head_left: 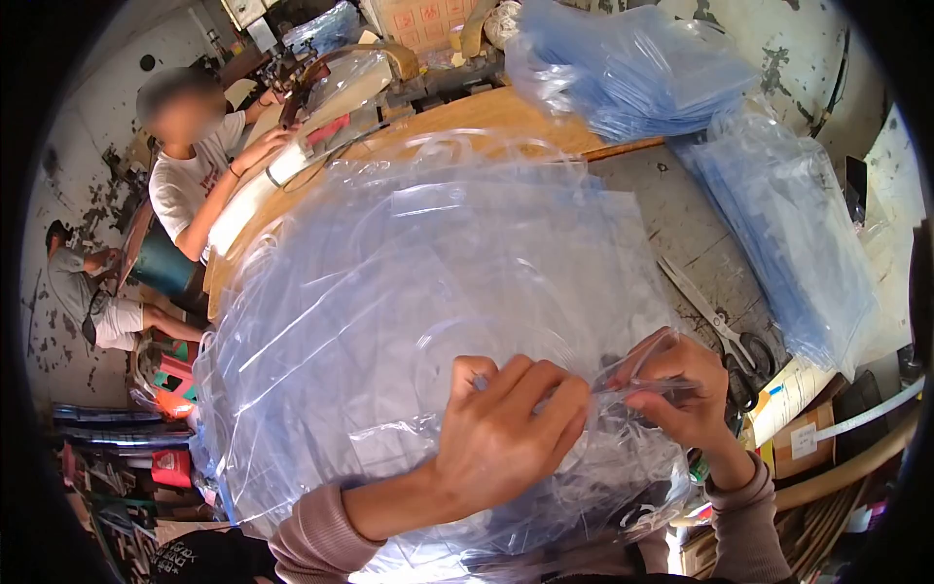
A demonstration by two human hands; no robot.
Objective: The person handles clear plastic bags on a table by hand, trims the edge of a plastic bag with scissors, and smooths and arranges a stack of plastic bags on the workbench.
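Two bare hands over a broad heap of clear plastic sheets [331,321]

The left hand [513,423] arches knuckles-up, fingers curled (its grip I cannot tell); the right hand [678,389], bent inward beside it, pinches a clear plastic strip [654,362] above the heap's edge.

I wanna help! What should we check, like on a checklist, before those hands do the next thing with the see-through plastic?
1. Right hand has hold of the plastic: ok, its fingers pinch a clear strip.
2. Left hand has a good hold too: cannot tell, its fingertips are curled out of sight.
3. Plastic pile is smooth: not ok, it has creases and overlapping layers.
4. Scissors aren't touching fingers: ok, they lie beyond the right hand.
5. Co-worker has hands away from these two: ok, they are across the pile.
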